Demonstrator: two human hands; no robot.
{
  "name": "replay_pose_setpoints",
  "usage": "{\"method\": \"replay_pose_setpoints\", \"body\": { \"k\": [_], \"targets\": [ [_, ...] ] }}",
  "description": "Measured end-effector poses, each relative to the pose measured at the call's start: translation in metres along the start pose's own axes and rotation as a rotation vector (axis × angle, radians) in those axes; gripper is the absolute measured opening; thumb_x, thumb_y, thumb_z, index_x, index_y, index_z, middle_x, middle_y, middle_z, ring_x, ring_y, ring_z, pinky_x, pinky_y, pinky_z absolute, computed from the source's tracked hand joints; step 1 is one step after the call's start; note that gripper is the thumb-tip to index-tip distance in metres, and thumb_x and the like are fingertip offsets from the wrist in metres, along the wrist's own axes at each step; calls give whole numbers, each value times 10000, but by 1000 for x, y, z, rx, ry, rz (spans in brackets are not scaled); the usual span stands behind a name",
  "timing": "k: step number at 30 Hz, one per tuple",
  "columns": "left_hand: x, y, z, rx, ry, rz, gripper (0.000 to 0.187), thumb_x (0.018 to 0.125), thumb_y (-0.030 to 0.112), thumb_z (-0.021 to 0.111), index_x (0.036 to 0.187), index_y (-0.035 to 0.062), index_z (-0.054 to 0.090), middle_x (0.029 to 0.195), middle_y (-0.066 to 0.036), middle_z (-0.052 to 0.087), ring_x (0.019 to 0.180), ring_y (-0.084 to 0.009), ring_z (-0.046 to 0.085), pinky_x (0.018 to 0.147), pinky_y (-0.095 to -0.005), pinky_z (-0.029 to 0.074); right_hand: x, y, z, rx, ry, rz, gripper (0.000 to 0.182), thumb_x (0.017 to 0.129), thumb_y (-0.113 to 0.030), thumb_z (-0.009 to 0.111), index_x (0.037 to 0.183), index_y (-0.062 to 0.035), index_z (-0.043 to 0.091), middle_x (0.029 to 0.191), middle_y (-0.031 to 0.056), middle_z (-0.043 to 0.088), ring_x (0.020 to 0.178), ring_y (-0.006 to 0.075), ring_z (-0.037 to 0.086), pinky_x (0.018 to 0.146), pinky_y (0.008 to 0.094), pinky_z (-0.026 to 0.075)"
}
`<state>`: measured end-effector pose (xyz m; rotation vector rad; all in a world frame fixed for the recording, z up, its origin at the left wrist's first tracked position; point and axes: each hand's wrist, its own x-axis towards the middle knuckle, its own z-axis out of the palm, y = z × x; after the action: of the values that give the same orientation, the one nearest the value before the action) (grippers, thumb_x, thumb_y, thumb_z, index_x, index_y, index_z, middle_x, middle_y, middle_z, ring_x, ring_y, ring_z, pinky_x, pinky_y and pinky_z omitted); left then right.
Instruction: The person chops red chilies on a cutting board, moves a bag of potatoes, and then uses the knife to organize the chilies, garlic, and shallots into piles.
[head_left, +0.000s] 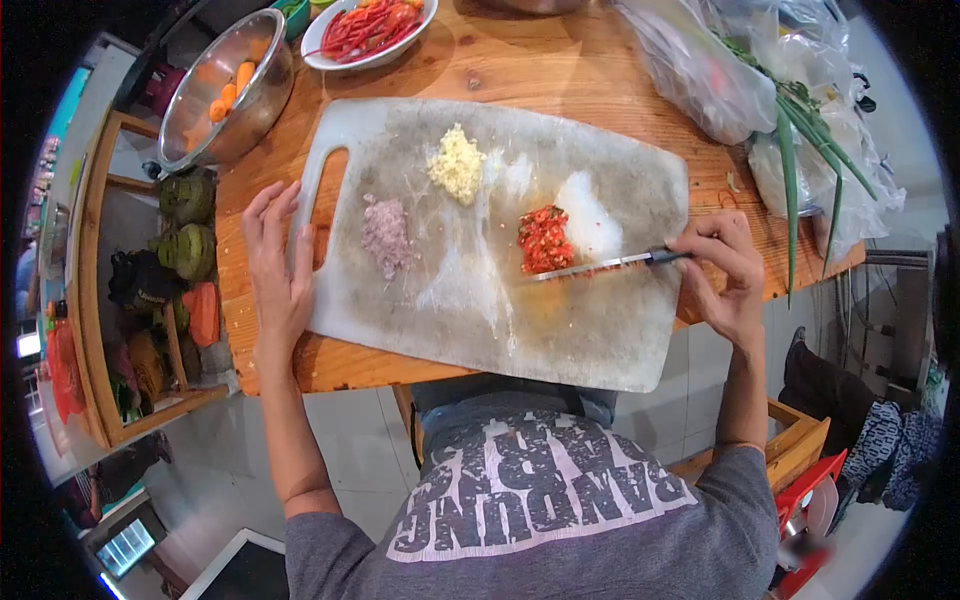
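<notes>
A worn white cutting board lies on the wooden table. On it are three small heaps: chopped red chili, minced garlic that looks pale yellow, and a purple-pink heap of chopped shallot. My right hand grips the dark handle of a knife at the board's right edge. The blade points left and lies along the near side of the chili heap. At the board's left edge, beside its handle slot, my left hand rests with fingers stretched out, holding nothing.
A steel bowl with carrots stands at the back left, near a white bowl of red chilies. Plastic bags and green onion leaves lie at the right. The wooden table ends close to my body.
</notes>
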<state>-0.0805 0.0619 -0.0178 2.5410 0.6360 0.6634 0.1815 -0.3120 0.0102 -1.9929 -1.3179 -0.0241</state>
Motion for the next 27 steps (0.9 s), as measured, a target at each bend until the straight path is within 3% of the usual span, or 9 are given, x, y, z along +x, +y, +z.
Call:
{"method": "replay_pose_setpoints", "body": {
  "k": [7, 11, 16, 19, 27],
  "targets": [
    [0, 26, -15, 61, 160, -19, 431, 985, 64, 533, 1413, 26, 510, 1409, -151, 470, 1243, -284, 525, 1091, -408, 376, -23, -7, -16, 60, -159, 17, 273, 697, -40, 774, 964, -92, 782, 903, 36, 668, 854, 241, 547, 795, 365, 414],
    [-19, 41, -19, 69, 251, -54, 453, 1000, 85, 506, 1445, 14, 464, 1429, -154, 467, 1256, -284, 510, 1093, -424, 367, -18, 0, 1, 64, -44, 42, 263, 690, -32, 768, 950, -79, 775, 897, 41, 663, 844, 225, 547, 787, 360, 401],
    [-57, 28, -16, 233, 315, -131, 483, 1029, 128, 482, 1477, -31, 389, 1487, -194, 420, 1417, -321, 370, 1163, -444, 288, 4, 4, 15, 79, 44, 10, 268, 694, -25, 770, 956, -81, 778, 905, 41, 671, 845, 221, 557, 783, 346, 404],
    [-63, 20, -13, 195, 451, -184, 495, 1049, 179, 466, 1483, -39, 372, 1507, -209, 399, 1411, -341, 383, 1189, -460, 282, 8, 8, 24, 138, 22, 2, 265, 710, -51, 778, 972, -90, 784, 917, 41, 679, 862, 216, 568, 801, 353, 398],
    [-65, 10, -14, 378, 379, -207, 550, 1037, 135, 490, 1530, -4, 291, 1533, -183, 346, 1424, -340, 373, 1173, -464, 304, 9, 13, 29, 251, -24, 23, 296, 735, -87, 792, 1029, -116, 787, 932, 23, 676, 860, 207, 576, 830, 376, 400]
  ]
}}
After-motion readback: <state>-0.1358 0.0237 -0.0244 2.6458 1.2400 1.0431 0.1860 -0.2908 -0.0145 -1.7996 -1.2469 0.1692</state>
